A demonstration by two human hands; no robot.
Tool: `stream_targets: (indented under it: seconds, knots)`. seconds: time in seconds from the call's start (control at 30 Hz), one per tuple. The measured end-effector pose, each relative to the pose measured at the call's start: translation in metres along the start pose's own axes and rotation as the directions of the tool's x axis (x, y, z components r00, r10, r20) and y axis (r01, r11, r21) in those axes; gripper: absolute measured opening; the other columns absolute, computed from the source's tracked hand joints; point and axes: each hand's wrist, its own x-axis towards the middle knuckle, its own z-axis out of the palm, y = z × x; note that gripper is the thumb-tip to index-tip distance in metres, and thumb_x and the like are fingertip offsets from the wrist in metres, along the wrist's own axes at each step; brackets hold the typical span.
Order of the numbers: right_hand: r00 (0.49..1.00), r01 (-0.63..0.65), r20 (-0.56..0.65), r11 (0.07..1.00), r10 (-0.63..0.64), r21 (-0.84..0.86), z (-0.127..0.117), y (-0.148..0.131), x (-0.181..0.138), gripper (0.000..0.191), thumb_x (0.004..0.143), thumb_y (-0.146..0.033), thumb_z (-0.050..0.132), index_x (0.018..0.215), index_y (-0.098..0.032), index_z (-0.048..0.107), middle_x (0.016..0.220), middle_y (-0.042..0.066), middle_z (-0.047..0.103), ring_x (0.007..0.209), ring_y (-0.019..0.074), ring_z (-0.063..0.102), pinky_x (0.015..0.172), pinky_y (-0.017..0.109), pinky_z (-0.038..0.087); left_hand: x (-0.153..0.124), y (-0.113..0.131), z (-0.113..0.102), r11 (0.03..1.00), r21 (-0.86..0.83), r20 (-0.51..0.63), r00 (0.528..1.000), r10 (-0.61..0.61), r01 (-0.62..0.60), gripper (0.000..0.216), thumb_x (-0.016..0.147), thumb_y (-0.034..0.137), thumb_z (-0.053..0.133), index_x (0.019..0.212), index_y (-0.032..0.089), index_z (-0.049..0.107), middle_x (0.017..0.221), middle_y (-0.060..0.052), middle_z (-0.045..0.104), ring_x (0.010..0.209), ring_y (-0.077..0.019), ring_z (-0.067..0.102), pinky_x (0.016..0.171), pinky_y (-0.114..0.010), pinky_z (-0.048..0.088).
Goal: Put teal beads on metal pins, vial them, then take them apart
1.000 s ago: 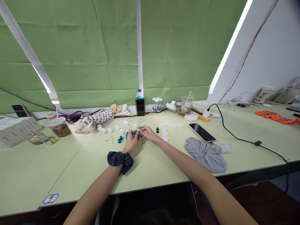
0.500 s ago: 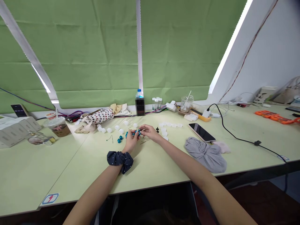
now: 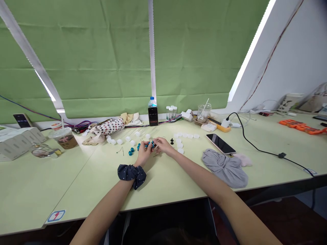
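Note:
My left hand (image 3: 143, 153) is closed in a pinch on a small shiny teal piece (image 3: 152, 144), made of what look like round beads. The fingers of my right hand (image 3: 165, 147) close on the same piece from the other side, partly covering it. More teal beads (image 3: 130, 153) lie on the table left of my left hand. A thin bent wire (image 3: 122, 150) rests farther left. Beyond my hands are several small white caps (image 3: 128, 139). Right of my right hand stands a small black piece (image 3: 172, 141), beside another group of white caps (image 3: 180, 150).
A phone (image 3: 153, 116) showing a timer leans on a bottle (image 3: 152, 101) at the back. To the right lie another phone (image 3: 220, 144), a grey cloth (image 3: 224, 168) and a black cable (image 3: 255, 147). A drink cup (image 3: 65, 137) and white boxes (image 3: 21, 143) stand left.
The fingers of my right hand have shifted slightly and curled lower around the teal piece. My left hand keeps its pinch almost in place.

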Motion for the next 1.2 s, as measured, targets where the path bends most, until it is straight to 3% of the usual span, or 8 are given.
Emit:
stream_targets:
  seconds: [0.17, 0.33, 0.5, 0.67, 0.8, 0.93, 1.07, 1.2]
  knots:
    - [0.986, 0.166, 0.019, 0.986, -0.166, -0.016, -0.0017, 0.0024, 0.0012, 0.038, 0.069, -0.039, 0.071, 0.097, -0.019, 0.056, 0.093, 0.003, 0.059, 0.066, 0.0101, 0.06, 0.055, 0.021, 0.052, 0.0, -0.0016, -0.0005, 1.0, -0.003, -0.01, 1.0, -0.011, 0.011, 0.035, 0.075, 0.046, 0.062, 0.085, 0.018, 0.044, 0.066, 0.004, 0.052, 0.051, -0.0075, 0.052, 0.047, -0.02, 0.039]
    - [0.999, 0.047, -0.014, 0.998, -0.047, -0.033, -0.0015, 0.004, 0.0023, 0.033, 0.078, -0.047, 0.059, 0.089, -0.016, 0.056, 0.07, 0.0, 0.057, 0.05, 0.0093, 0.054, 0.044, 0.022, 0.047, 0.0003, -0.0023, -0.0003, 1.0, -0.002, 0.016, 1.0, -0.003, 0.003, 0.036, 0.075, 0.046, 0.062, 0.084, 0.018, 0.042, 0.064, 0.005, 0.051, 0.049, -0.0073, 0.051, 0.047, -0.02, 0.038]
    - [0.99, 0.143, 0.02, 0.99, -0.142, -0.017, -0.002, 0.0011, 0.0006, 0.034, 0.071, -0.037, 0.069, 0.097, -0.02, 0.057, 0.09, 0.002, 0.058, 0.064, 0.0092, 0.059, 0.055, 0.021, 0.051, 0.0, 0.0, 0.0004, 0.999, -0.031, 0.01, 1.0, -0.019, 0.019, 0.036, 0.076, 0.046, 0.062, 0.085, 0.018, 0.041, 0.065, 0.005, 0.052, 0.05, -0.0072, 0.051, 0.048, -0.021, 0.038]
    - [0.996, 0.088, -0.018, 0.996, -0.088, 0.006, -0.0027, 0.0021, 0.0022, 0.03, 0.077, -0.044, 0.06, 0.088, -0.016, 0.057, 0.073, 0.001, 0.056, 0.053, 0.0095, 0.056, 0.047, 0.022, 0.048, 0.0001, -0.0001, 0.0004, 0.999, -0.031, 0.026, 0.999, -0.019, 0.02, 0.037, 0.075, 0.047, 0.062, 0.084, 0.019, 0.04, 0.062, 0.005, 0.051, 0.05, -0.008, 0.051, 0.049, -0.021, 0.038]
    - [0.991, 0.132, 0.009, 0.99, -0.132, 0.049, -0.0039, 0.0, 0.0014, 0.029, 0.071, -0.035, 0.069, 0.093, -0.019, 0.058, 0.088, 0.002, 0.058, 0.066, 0.0103, 0.06, 0.057, 0.022, 0.051, 0.0007, -0.0018, -0.0001, 1.0, -0.016, 0.017, 1.0, -0.011, 0.011, 0.035, 0.077, 0.046, 0.06, 0.086, 0.019, 0.04, 0.061, 0.005, 0.051, 0.051, -0.0084, 0.051, 0.049, -0.021, 0.038]
    - [1.0, -0.007, 0.023, 0.999, 0.007, 0.031, -0.0019, -0.0023, -0.0006, 0.03, 0.078, -0.043, 0.06, 0.093, -0.018, 0.054, 0.074, 0.001, 0.058, 0.052, 0.0105, 0.057, 0.045, 0.023, 0.048, 0.0001, -0.0017, -0.0004, 1.0, 0.001, 0.034, 0.999, -0.005, 0.005, 0.035, 0.076, 0.046, 0.061, 0.085, 0.019, 0.04, 0.063, 0.005, 0.052, 0.049, -0.0075, 0.05, 0.048, -0.021, 0.038]
    - [0.991, 0.13, 0.036, 0.991, -0.131, 0.012, 0.0001, -0.0015, -0.0008, 0.036, 0.071, -0.036, 0.07, 0.097, -0.02, 0.051, 0.084, 0.0, 0.059, 0.057, 0.0088, 0.059, 0.05, 0.021, 0.049, -0.0007, -0.0006, -0.0002, 1.0, -0.027, 0.032, 0.999, -0.014, 0.014, 0.034, 0.077, 0.046, 0.06, 0.086, 0.019, 0.04, 0.064, 0.005, 0.052, 0.052, -0.008, 0.052, 0.05, -0.021, 0.04]
    - [0.997, 0.06, -0.046, 0.998, -0.061, -0.029, 0.0004, 0.001, 0.001, 0.031, 0.079, -0.047, 0.057, 0.092, -0.02, 0.049, 0.07, -0.002, 0.056, 0.045, 0.0079, 0.052, 0.039, 0.019, 0.042, -0.0003, -0.0012, 0.0002, 1.0, -0.016, 0.023, 1.0, -0.008, 0.008, 0.035, 0.076, 0.046, 0.061, 0.085, 0.019, 0.04, 0.064, 0.005, 0.051, 0.05, -0.0075, 0.05, 0.048, -0.021, 0.039]
